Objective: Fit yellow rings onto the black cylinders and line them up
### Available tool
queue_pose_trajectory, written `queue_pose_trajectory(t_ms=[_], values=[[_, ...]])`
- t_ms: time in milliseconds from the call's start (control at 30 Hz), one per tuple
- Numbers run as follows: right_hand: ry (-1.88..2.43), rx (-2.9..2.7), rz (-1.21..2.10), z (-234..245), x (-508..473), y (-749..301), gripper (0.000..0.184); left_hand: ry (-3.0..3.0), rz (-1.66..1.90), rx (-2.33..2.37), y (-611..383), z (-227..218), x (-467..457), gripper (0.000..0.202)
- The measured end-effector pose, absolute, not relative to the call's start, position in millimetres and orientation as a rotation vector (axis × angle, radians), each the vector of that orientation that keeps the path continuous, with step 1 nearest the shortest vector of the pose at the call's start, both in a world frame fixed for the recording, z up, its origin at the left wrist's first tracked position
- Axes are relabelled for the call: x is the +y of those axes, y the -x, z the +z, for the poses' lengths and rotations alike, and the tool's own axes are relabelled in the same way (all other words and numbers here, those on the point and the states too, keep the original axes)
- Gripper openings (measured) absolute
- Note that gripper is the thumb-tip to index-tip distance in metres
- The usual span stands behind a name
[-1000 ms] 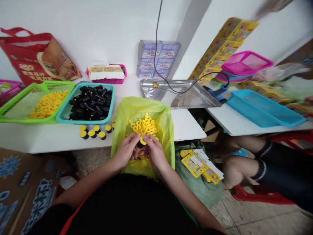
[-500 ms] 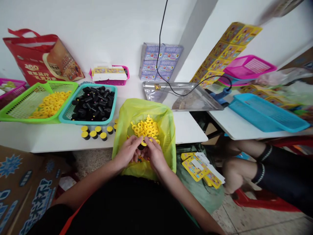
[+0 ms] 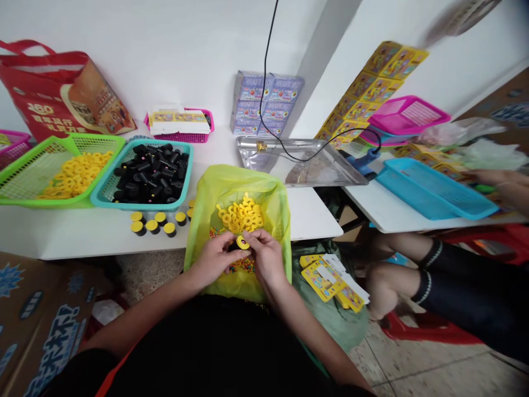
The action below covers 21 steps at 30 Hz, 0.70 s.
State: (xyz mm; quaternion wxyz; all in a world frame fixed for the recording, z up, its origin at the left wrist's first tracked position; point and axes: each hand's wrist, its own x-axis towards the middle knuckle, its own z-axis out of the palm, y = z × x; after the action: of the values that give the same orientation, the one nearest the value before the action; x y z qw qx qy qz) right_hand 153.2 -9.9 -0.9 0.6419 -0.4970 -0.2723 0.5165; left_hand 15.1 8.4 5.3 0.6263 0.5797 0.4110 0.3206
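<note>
Left grip [image 3: 214,258] and right grip [image 3: 266,256] close on a yellow ring [image 3: 243,242] (axis upright, seemingly).

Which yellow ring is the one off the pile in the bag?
The yellow ring held between the left hand and right hand: it sits apart, just below the heap of rings in the yellow-green plastic bag.
</note>
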Motion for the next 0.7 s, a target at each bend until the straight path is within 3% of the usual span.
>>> queue_pose_trajectory(t_ms=[400,700], values=[[1.267,-0.77,1.059,-3,-9,-139,0.039,-1.03,0.796,0.976,-11,3,7,0.052],[1.321,-0.905,1.123,0,-13,-139,0.049,-1.137,0.733,1.029,-6,6,9,0.059]])
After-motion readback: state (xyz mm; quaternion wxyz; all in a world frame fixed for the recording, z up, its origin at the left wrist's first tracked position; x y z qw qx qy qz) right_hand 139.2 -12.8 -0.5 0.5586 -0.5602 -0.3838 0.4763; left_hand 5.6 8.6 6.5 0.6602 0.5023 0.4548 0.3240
